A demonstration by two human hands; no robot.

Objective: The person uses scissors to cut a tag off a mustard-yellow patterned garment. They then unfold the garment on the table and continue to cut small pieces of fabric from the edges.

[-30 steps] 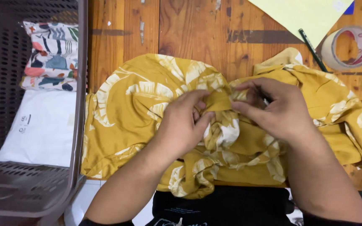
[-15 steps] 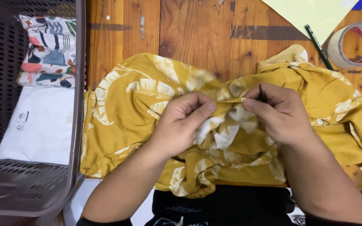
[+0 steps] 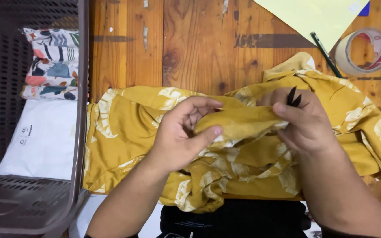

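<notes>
A mustard-yellow garment (image 3: 124,132) with a pale leaf print lies crumpled on the wooden table (image 3: 199,48). My left hand (image 3: 184,134) pinches a fold of its cloth near the middle, thumb on top. My right hand (image 3: 303,121) grips the same stretched fold a little to the right. A small black piece (image 3: 293,96) sticks up between the right hand's fingers; I cannot tell what it is.
A dark plastic basket (image 3: 80,88) at the left holds a folded patterned cloth (image 3: 51,64) and a white packet (image 3: 40,141). A tape roll (image 3: 367,53), a black pencil (image 3: 325,47) and a yellow sheet (image 3: 314,15) lie at the back right.
Both hands have drawn apart, stretching a fold of the yellow garment taut between them. The bunched cloth at the middle has spread out sideways.
</notes>
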